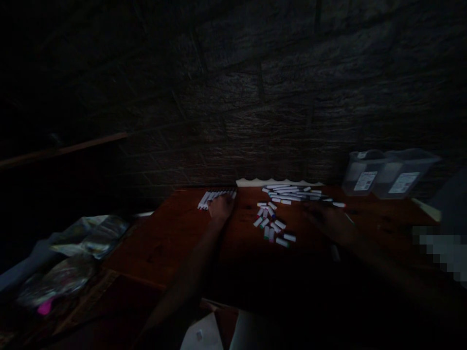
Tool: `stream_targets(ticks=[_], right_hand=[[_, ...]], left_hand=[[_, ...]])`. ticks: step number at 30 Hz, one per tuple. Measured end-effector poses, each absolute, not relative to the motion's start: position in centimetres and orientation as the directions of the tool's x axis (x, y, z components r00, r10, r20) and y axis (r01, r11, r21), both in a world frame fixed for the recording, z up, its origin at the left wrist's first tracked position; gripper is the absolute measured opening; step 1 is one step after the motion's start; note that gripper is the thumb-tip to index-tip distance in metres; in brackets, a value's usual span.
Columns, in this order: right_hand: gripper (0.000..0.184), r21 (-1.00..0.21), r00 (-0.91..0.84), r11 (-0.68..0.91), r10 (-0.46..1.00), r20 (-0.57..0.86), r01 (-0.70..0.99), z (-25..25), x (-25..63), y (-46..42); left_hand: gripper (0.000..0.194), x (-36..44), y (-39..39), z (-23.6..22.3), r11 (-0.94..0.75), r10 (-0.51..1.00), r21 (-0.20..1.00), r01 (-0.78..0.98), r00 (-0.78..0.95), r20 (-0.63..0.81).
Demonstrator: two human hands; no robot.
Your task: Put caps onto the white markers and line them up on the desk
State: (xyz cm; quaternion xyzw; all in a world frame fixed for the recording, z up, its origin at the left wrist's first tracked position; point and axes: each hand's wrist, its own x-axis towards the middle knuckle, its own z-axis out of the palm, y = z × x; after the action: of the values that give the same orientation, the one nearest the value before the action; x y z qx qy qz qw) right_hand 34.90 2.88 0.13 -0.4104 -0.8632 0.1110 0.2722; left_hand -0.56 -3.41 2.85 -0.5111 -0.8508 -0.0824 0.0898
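Observation:
The scene is very dark. On the left of the wooden table, my left hand (221, 206) rests over the near right part of a row of white markers (207, 198) lying side by side. Its fingers are too dim to read. My right hand (332, 218) hovers or rests just in front of a loose pile of white markers (288, 192), fingers reaching left and apart from the marker caps, with no held thing visible. Between my hands lie several white marker caps (270, 223) with coloured ends. One white piece (335, 253) lies below my right hand.
Two clear plastic containers (392, 175) with labels stand at the table's back right. A white wavy-edged strip (277, 183) lies against the dark block wall (233, 107). Crumpled plastic bags (87, 236) lie left of the table (146, 243). A white object (204, 333) is below the front edge.

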Motion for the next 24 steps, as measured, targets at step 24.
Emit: stream_targets(ticks=[24], right_hand=[[0.032, -0.078, -0.537, 0.630, 0.715, 0.447, 0.773, -0.6, 34.7, 5.3]], left_hand=[[0.033, 0.0, -3.7, 3.3, 0.460, 0.863, 0.040, 0.887, -0.457, 0.213]])
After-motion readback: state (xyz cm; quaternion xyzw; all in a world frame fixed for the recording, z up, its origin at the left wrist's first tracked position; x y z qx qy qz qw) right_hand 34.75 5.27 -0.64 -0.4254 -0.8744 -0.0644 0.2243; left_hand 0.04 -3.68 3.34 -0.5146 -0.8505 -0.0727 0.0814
